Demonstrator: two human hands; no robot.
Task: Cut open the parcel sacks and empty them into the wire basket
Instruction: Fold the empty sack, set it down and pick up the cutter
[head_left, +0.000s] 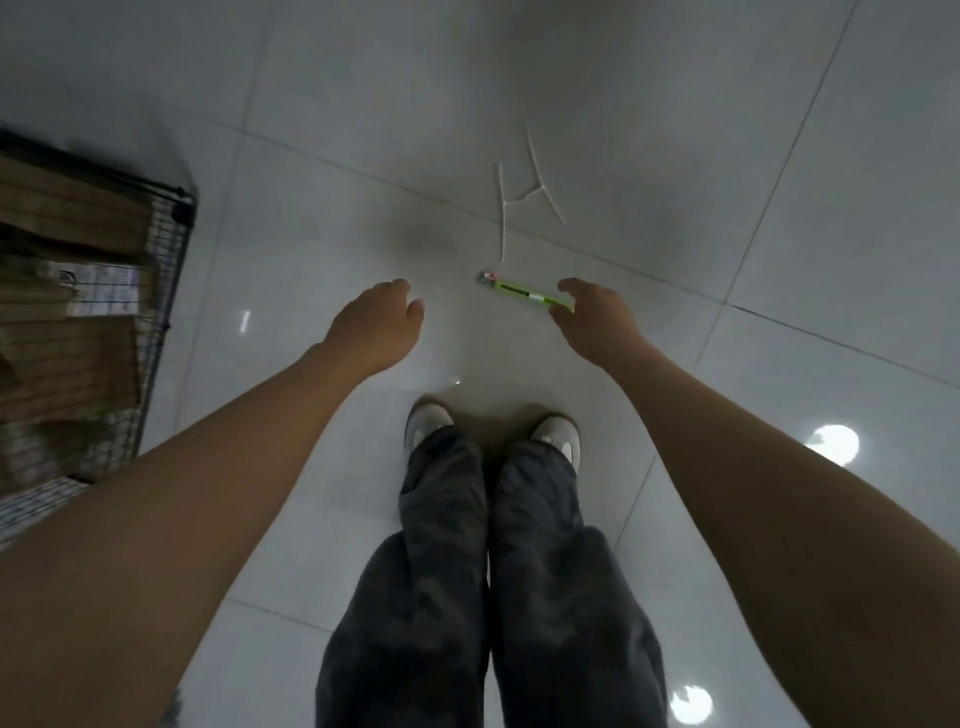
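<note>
- Head view, looking straight down: a person stands on a glossy pale tiled floor (311, 156), both bare forearms stretched out ahead of the body.
- Right hand (592, 322) reaches to a green cutter (524, 293), with forefinger and thumb pinching the tool's near end. The blade end, with a small red and white tip, points away to the left. Whether the cutter is lifted or still lies on the tiles cannot be told.
- Left hand (376, 325) hangs over bare floor, well apart from the cutter, holding nothing, its fingers loosely curled under.
- A black wire basket (171, 218) stands at the left edge of the picture, blurred, one corner post towards the middle of the floor. Brown cardboard parcels (67, 218) are stacked inside it to near the rim, one with a white printed label (98, 291) pressed against the mesh.
- Thin white plastic strips (519, 197) lie on the tiles just beyond the cutter, bent and crossing one another across a grout line.
- Below the hands, dark grey trousers (441, 571) fall over two white shoes (426, 426) set side by side, toes pointing towards the cutter.
- Round patches of ceiling light gleam off the tiles at the lower right.
</note>
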